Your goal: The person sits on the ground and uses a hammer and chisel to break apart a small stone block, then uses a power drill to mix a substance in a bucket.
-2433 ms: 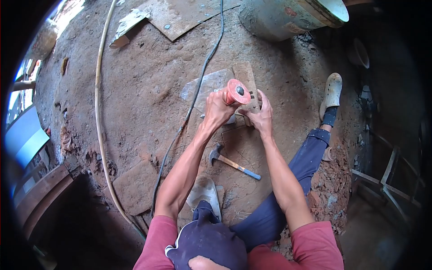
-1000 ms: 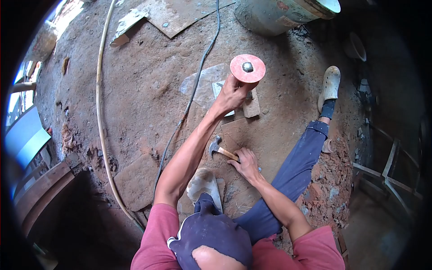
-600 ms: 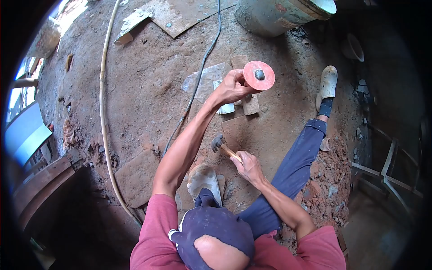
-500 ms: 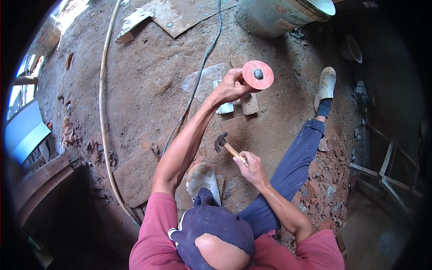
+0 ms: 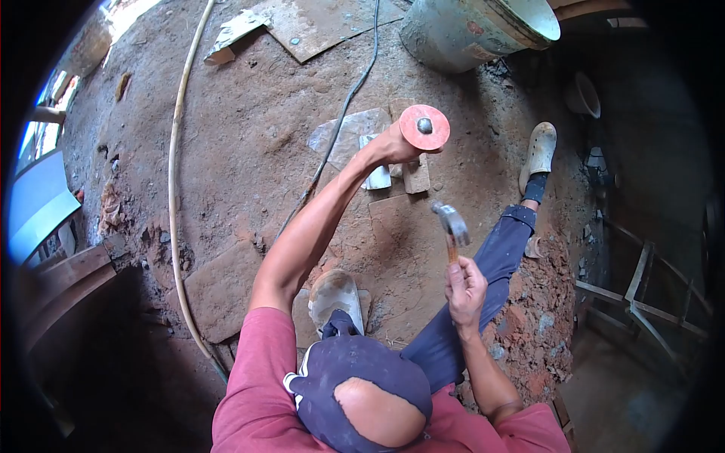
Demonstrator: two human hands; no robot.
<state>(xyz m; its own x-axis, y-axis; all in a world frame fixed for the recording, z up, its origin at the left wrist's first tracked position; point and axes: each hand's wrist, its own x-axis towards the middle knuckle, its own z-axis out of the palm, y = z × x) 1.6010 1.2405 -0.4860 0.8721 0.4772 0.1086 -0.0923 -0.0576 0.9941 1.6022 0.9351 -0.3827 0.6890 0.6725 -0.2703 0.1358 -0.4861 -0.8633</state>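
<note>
My left hand [image 5: 391,146] is closed around a chisel below its round pink hand guard [image 5: 411,130]. The chisel's metal striking end [image 5: 425,126] pokes up through the middle of that disc; its shaft and tip are hidden beneath. Lower right of it, my right hand [image 5: 466,291] grips a claw hammer [image 5: 454,226] by its wooden handle, the metal head up and apart from the chisel. On the ground under my left hand lie a rough tan block [image 5: 416,178] and a white, crumpled-looking piece [image 5: 377,177].
A dark cable [image 5: 349,98] and a pale hose [image 5: 174,189] run across the dirt floor. A dirty bucket [image 5: 461,38] stands at the top, beside a flat board [image 5: 321,30]. Broken reddish rubble [image 5: 532,325] lies by my leg, with a metal frame [image 5: 638,291] at right.
The hammer has swung up and to the right, its head turning upright in my right hand. My left hand and the chisel have shifted slightly left.
</note>
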